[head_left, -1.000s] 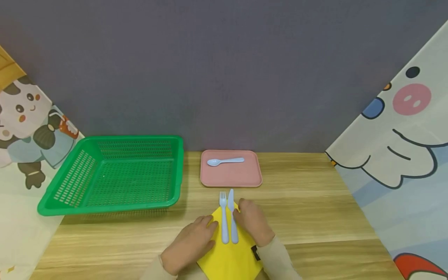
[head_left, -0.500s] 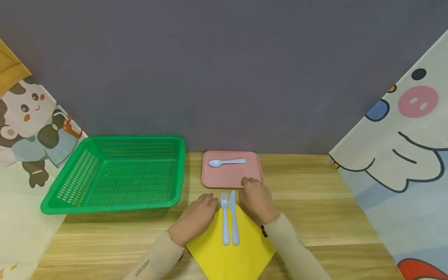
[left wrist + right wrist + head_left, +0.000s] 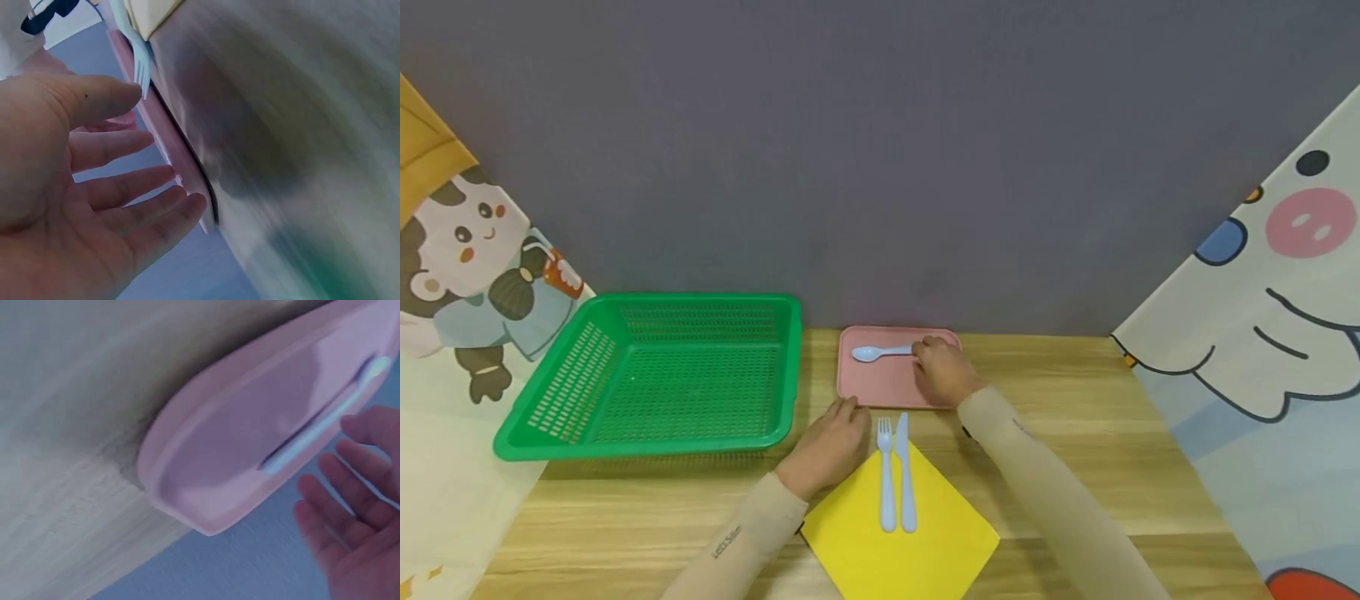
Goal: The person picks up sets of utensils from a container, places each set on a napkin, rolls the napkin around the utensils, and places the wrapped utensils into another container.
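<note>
A pale blue spoon (image 3: pixel 880 352) lies on the pink tray (image 3: pixel 880 387) at the back. Over the spoon's handle end hovers my right hand (image 3: pixel 945 372); in the right wrist view its fingers (image 3: pixel 340 494) are extended and hold nothing. At the tray's near left corner is my left hand (image 3: pixel 831 446), fingers spread; whether they touch the rim cannot be told. In front, a pale blue fork (image 3: pixel 887 492) and a matching knife (image 3: pixel 907 492) lie side by side on a yellow napkin (image 3: pixel 947 533), set as a diamond.
A green plastic basket (image 3: pixel 692 392) stands on the left of the wooden table (image 3: pixel 1060 442). Behind the tray rises a grey partition (image 3: pixel 880 167). Printed cartoon panels flank both sides.
Both hands have left the napkin and moved forward, the right one to the spoon's handle, the left one to the tray's corner. The napkin now lies uncovered; fork and knife stay on it.
</note>
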The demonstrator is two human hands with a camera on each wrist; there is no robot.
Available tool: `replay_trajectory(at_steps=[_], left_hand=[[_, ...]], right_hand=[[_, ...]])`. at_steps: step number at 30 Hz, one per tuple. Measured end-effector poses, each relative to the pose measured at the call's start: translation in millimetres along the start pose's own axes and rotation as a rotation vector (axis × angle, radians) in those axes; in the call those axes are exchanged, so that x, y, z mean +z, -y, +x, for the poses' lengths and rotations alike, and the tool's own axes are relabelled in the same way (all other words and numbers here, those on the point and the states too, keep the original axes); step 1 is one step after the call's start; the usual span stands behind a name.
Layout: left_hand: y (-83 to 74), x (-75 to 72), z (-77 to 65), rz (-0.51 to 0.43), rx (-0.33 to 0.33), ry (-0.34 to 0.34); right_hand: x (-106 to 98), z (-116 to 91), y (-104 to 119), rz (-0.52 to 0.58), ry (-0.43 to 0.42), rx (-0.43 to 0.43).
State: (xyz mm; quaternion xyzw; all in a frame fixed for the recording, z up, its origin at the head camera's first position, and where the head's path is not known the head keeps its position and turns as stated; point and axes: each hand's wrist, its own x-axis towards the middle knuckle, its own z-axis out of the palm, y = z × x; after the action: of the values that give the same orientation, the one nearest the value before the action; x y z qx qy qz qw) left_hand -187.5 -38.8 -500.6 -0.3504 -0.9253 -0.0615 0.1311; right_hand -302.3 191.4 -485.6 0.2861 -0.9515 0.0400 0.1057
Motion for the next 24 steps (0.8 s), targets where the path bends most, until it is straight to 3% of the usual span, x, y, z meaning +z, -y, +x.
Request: replay_trajectory(at_steps=[9, 17, 24], left_hand=[[-0.8, 3.7, 0.9, 0.041, -0.018, 0.065], [-0.1, 1.5, 4.9, 0.018, -0.023, 0.073], [0.7, 2.8, 6.2, 0.020, -0.036, 0.099]], right_hand=[[22, 27, -5, -0.010, 0.001, -0.024], [28, 33, -4, 0.006, 0.031, -0.033], [29, 36, -5, -0.020, 0.004, -0.051]])
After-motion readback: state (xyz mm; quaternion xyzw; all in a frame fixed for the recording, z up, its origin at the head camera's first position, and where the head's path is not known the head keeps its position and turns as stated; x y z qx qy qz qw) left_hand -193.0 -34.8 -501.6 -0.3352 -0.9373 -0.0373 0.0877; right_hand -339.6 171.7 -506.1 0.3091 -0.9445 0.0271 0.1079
